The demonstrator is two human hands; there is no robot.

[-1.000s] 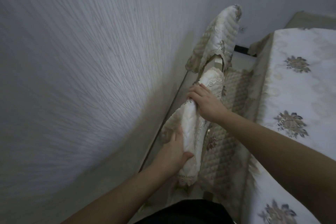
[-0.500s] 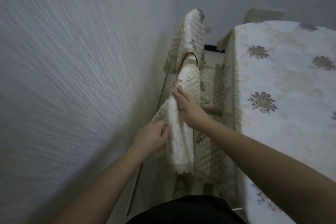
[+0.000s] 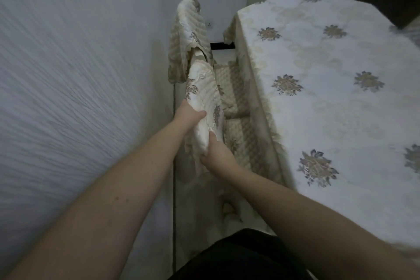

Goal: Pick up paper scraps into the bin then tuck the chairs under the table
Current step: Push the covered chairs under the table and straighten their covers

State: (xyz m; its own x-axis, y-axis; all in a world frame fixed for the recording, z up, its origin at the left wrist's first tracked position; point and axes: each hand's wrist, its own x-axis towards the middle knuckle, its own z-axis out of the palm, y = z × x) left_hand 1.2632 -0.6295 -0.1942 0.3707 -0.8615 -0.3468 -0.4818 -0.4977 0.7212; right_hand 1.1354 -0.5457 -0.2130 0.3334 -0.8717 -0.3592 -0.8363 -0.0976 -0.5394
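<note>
Both hands grip the top of the near chair's backrest (image 3: 202, 102), which wears a quilted cream cover. The left hand (image 3: 188, 113) is clenched on the wall-side face of this backrest, with the thumb over the top edge; the right hand (image 3: 216, 154) holds the near end of it from below, fingers curled into the fabric. The backrest's long axis runs away from the person, parallel to the worktop (image 3: 329, 98) edge, so the chair's seat (image 3: 241, 143) faces the worktop and lies to the right of the hands. The seat looks already partly under the hanging tablecloth. I judge the coming push must go sideways, to the right, toward the worktop. A second chair (image 3: 188, 36) stands beyond the near one, along the same edge. No paper scraps and no bin are in view.
</note>
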